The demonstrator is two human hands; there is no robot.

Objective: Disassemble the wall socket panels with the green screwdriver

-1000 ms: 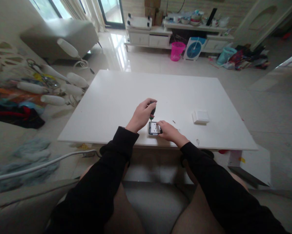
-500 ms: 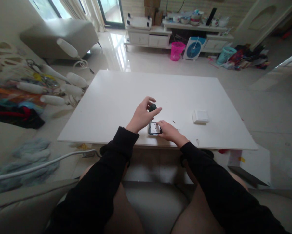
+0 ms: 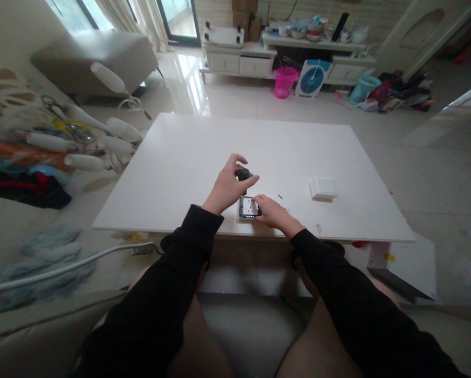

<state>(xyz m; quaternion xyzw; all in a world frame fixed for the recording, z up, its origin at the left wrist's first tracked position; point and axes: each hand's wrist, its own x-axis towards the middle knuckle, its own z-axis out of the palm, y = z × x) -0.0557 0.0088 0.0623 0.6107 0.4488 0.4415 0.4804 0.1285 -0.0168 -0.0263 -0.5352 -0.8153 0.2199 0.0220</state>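
Note:
A wall socket (image 3: pixel 249 207) with a white face and dark frame lies near the front edge of the white table (image 3: pixel 188 157). My right hand (image 3: pixel 273 211) grips its right side, thumb and fingers at the edge. Above the socket's upper left, my left hand (image 3: pixel 229 184) holds a screwdriver (image 3: pixel 244 174) by its dark, rounded handle. The screwdriver stands roughly upright, and its lower end seems to reach the socket's top left corner; the tip is too small to make out.
To the right on the table sits a white square box-like piece (image 3: pixel 323 189). A small dark strip (image 3: pixel 280 197) and a little clear bag or scrap (image 3: pixel 318 228) lie nearer my right hand. A lamp with white shades (image 3: pixel 119 128) stands beyond the table's left edge.
My left hand and the screwdriver have shifted slightly left. The right hand and the socket look unmoved.

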